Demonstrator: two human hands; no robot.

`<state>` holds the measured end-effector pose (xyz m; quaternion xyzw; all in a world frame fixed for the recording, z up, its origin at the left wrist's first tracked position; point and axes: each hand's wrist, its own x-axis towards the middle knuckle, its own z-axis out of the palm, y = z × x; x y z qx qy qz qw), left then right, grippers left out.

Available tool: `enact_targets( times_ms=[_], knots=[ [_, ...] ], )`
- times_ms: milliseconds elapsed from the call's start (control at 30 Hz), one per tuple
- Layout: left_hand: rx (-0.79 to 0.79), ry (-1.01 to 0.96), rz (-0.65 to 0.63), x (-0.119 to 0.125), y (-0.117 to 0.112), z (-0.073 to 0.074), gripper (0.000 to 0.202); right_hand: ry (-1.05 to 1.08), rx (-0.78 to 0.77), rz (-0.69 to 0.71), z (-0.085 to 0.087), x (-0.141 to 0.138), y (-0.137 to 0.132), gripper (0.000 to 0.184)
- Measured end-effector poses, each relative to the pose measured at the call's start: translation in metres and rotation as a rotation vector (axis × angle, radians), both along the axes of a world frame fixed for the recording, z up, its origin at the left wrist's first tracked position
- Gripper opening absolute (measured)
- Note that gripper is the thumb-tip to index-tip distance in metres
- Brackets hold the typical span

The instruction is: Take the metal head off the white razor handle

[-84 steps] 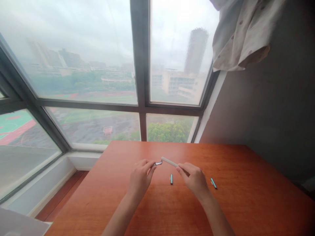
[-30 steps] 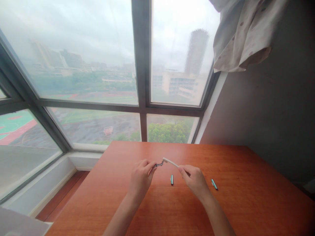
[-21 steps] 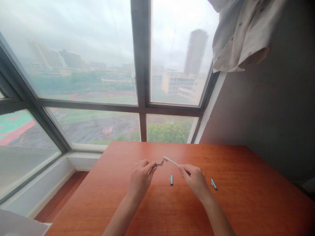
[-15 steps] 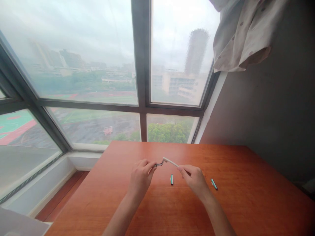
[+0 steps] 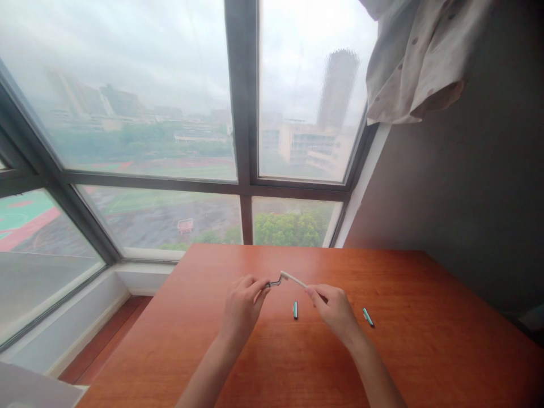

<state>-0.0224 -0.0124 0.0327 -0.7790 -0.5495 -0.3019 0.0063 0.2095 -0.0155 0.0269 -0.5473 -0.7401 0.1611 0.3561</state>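
Over the table, my left hand [image 5: 244,297] pinches a dark and silver razor handle [image 5: 275,282], its slim curved end pointing right. From the other side my right hand [image 5: 334,303] grips a pale toothbrush [image 5: 296,280], with the brush head at the tip of the razor handle. The bristles appear to touch that tip. A razor cartridge [image 5: 296,310], green and dark, lies on the table between my hands. A second razor cartridge [image 5: 368,317] rests to the right of my right hand.
The reddish-brown wooden table [image 5: 178,340] reaches to the window frame [image 5: 245,184]. A light buttoned shirt [image 5: 414,73] hangs at the upper right, before a grey wall [image 5: 467,187]. A white ledge [image 5: 91,317] runs along the left.
Both hands keep their holds, and the toothbrush head stays at the razor handle's tip. The whole view has shifted slightly; the cartridges lie as before.
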Motion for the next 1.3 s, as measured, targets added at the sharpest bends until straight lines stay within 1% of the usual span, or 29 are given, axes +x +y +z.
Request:
enact_targets(
  times_ms=[167,333,467,567,633,767,967,1133,1200,1300],
  knots=[
    [-0.037,-0.049,-0.004,0.0006,-0.0003,0.0014,0.022,0.085,-0.017,0.026,0.0043,-0.0020,-0.0016,0.044],
    [-0.048,-0.089,-0.009,0.0006,-0.0002,0.0025,0.023,0.069,0.000,0.015,0.0032,-0.0018,-0.0018,0.047],
    [-0.078,-0.149,-0.031,0.0016,-0.0014,0.0051,0.025,0.038,0.037,-0.005,-0.0006,-0.0007,-0.0006,0.041],
    [-0.114,-0.190,-0.054,0.0028,-0.0024,0.0074,0.027,0.052,0.059,-0.044,-0.0017,0.0001,-0.0001,0.036],
    [-0.123,-0.202,-0.056,0.0032,-0.0024,0.0079,0.028,0.073,0.062,-0.039,-0.0015,0.0003,-0.0001,0.035],
    [-0.109,-0.198,-0.055,0.0031,-0.0013,0.0064,0.027,0.066,0.049,0.001,-0.0016,-0.0003,-0.0007,0.035],
    [-0.097,-0.189,-0.057,0.0037,-0.0021,0.0062,0.025,0.025,0.061,-0.047,-0.0025,0.0001,0.0000,0.032],
    [-0.096,-0.209,-0.049,0.0030,-0.0012,0.0056,0.025,0.080,0.069,-0.007,-0.0009,-0.0009,-0.0008,0.035],
    [-0.088,-0.195,-0.040,0.0028,-0.0009,0.0050,0.025,0.064,0.064,0.004,-0.0013,-0.0009,-0.0011,0.034],
    [-0.087,-0.161,-0.024,0.0029,-0.0016,0.0052,0.025,0.029,0.073,-0.018,-0.0029,0.0002,-0.0004,0.033]
  ],
)
